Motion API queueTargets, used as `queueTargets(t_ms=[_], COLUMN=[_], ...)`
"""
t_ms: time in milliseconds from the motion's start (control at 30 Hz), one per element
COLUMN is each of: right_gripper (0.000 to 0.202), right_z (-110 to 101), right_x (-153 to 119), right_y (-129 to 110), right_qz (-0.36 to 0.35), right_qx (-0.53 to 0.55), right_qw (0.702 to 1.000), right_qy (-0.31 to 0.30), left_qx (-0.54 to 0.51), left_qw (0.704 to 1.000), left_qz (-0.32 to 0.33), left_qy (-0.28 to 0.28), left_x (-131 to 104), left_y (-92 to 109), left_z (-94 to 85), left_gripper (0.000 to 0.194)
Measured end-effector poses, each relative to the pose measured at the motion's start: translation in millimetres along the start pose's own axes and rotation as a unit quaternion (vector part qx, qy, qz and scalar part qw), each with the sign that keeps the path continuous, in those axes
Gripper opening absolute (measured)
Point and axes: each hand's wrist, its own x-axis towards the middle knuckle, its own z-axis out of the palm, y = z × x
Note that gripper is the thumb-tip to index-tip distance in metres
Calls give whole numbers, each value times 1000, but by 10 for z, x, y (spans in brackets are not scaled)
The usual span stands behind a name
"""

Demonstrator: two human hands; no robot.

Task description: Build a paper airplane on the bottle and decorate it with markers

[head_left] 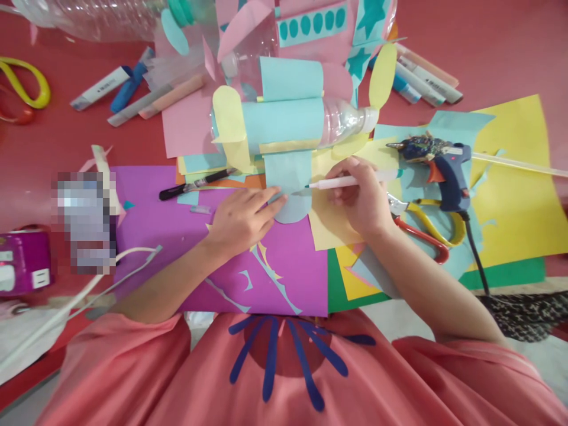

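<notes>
My right hand (361, 195) grips a white marker (332, 182) with a teal tip, which points left over a light blue paper piece (290, 195) with a rounded lower end. My left hand (246, 219) lies flat, fingers stretched onto the left edge of that piece. Just beyond it is a plastic bottle (344, 120) on its side, wrapped in light blue paper (284, 121) with yellow oval pieces at its ends. A black pen (195, 183) lies beyond my left hand. Under my left hand is a purple sheet (284, 278) bearing thin paper offcuts.
To the right lie a blue glue gun (452, 177) with its cord and red-and-yellow scissors (426, 231) on coloured sheets. Several markers (100, 87) lie at both sides of a pink bottle craft (313, 29). A blurred-out object (86, 219) is at left.
</notes>
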Motion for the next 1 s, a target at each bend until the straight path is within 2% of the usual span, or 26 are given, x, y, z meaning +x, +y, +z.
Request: queueTargets(t_ms=[267,367,467,633,800,900,1000], right_gripper=[50,56,59,60,60,55,53], right_z=[76,83,83,95,95,78,62], right_x=[-9,-26,-35,-25,13,29,36], right_y=[12,35,57,85,88,107,127], right_qz=[-48,-57,-75,-95,-116,-107,-93], right_qx=[22,-14,-39,-28,-37,-30,-41], right_qw=[998,998,994,985,984,982,984], right_qy=[-23,-36,-64,-138,-128,-151,-148], left_qx=[-61,-102,-162,-225,-240,-221,-193], left_qw=[996,993,985,971,968,973,980], left_qz=[53,39,-4,-68,-61,-60,-54], left_qy=[37,53,64,38,47,17,-5], left_x=[-17,-31,-54,-72,-52,-42,-30], left_y=[26,26,18,8,30,42,45], left_z=[-13,-34,-59,-78,-68,-50,-46], left_gripper=[21,21,25,27,24,23,22])
